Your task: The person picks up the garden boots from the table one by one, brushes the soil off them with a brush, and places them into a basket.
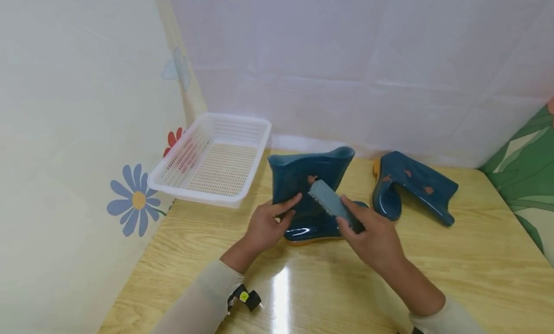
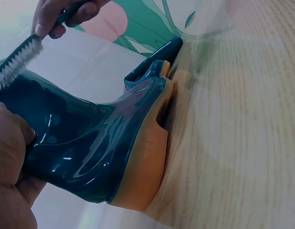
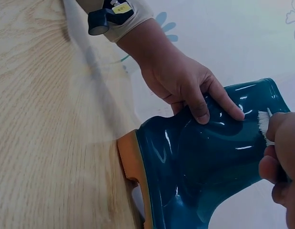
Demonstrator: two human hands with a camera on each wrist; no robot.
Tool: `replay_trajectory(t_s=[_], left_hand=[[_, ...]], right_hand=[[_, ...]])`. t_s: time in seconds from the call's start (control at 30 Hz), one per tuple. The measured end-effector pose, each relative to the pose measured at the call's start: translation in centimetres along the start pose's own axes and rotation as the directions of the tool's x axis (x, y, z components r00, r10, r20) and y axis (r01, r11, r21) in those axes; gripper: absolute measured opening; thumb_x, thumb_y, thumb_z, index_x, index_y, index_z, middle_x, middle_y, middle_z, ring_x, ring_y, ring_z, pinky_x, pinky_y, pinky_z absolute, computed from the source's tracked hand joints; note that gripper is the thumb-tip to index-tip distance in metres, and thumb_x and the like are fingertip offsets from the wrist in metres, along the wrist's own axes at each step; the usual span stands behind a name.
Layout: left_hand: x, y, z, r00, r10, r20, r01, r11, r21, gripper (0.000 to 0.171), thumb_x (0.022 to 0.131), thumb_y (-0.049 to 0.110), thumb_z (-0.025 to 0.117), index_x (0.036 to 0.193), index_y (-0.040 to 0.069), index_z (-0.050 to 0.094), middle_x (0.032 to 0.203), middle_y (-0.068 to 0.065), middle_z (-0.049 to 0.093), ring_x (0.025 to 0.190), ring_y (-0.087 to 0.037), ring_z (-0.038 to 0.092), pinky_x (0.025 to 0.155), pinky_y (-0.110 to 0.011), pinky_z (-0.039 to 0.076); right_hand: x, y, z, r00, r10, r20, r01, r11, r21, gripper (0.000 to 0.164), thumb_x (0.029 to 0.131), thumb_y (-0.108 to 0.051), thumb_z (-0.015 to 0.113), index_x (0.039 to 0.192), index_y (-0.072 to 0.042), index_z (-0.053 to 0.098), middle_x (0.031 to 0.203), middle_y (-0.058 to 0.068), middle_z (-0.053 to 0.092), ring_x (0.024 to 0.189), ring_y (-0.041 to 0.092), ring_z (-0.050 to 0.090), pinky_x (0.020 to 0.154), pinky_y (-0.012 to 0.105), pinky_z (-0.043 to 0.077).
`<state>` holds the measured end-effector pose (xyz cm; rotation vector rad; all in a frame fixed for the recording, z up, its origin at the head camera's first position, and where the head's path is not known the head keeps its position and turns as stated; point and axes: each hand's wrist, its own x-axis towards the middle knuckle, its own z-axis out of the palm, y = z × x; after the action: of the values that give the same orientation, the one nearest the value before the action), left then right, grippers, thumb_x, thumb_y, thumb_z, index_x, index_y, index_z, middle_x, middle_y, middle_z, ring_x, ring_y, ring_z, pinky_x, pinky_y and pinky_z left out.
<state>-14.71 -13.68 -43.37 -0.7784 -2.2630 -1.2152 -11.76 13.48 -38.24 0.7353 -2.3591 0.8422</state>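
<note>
A glossy dark teal rubber boot (image 1: 289,180) with an orange sole stands upright on the table. My left hand (image 1: 269,224) grips its shaft from the left side; in the right wrist view, thumb and forefinger (image 3: 225,99) lie on the near surface while the other fingers are hidden behind the boot. A scrub brush (image 1: 330,199) with white bristles (image 2: 21,62) is held in my right hand (image 1: 375,235), its head at the upper shaft beside a reddish-brown patch (image 1: 312,179).
A second teal boot (image 1: 411,180) lies on its side to the right, with several reddish-brown patches on it. At the back left, a white plastic basket (image 1: 235,199) stands on the wood-grain table (image 1: 346,295). Pale sheeting (image 1: 329,83) hangs behind.
</note>
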Motion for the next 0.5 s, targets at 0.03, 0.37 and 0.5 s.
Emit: replay_trajectory(t_s=[0.03,0.37,0.5], left_hand=[[0.0,0.0,0.0,1.000,0.001,0.000,-0.001,1.000,-0.002,0.045,0.091,-0.004,0.072,0.133,0.011,0.070,0.101,-0.016,0.073,0.076,-0.012,0.065,0.066,-0.027,0.057],[0.2,0.1,0.0,1.000,-0.003,-0.025,0.002,0.999,-0.038,0.045,0.090,-0.006,0.072,0.133,0.007,0.069,0.123,-0.017,0.070,0.081,-0.015,0.067,0.064,-0.025,0.056],[0.2,0.1,0.0,0.999,-0.038,-0.013,0.038,0.999,-0.023,0.045,0.092,-0.004,0.072,0.134,0.010,0.069,0.116,-0.018,0.072,0.081,-0.014,0.067,0.066,-0.026,0.057]], right_hand=[[-0.1,0.0,0.0,1.000,0.012,0.016,-0.012,1.000,-0.002,0.052,0.084,-0.010,0.083,0.133,-0.003,0.068,0.096,0.016,0.074,0.070,0.018,0.062,0.054,0.033,0.050],[-0.9,0.5,-0.1,0.994,-0.067,0.086,0.065,0.998,0.023,0.053,0.080,-0.009,0.083,0.131,-0.004,0.070,0.086,0.004,0.071,0.067,0.011,0.055,0.055,0.027,0.044],[-1.4,0.8,-0.7,0.981,-0.075,0.180,0.069,0.997,0.044,0.050,0.082,-0.011,0.082,0.130,-0.005,0.071,0.078,-0.007,0.061,0.065,0.005,0.047,0.055,0.023,0.041]])
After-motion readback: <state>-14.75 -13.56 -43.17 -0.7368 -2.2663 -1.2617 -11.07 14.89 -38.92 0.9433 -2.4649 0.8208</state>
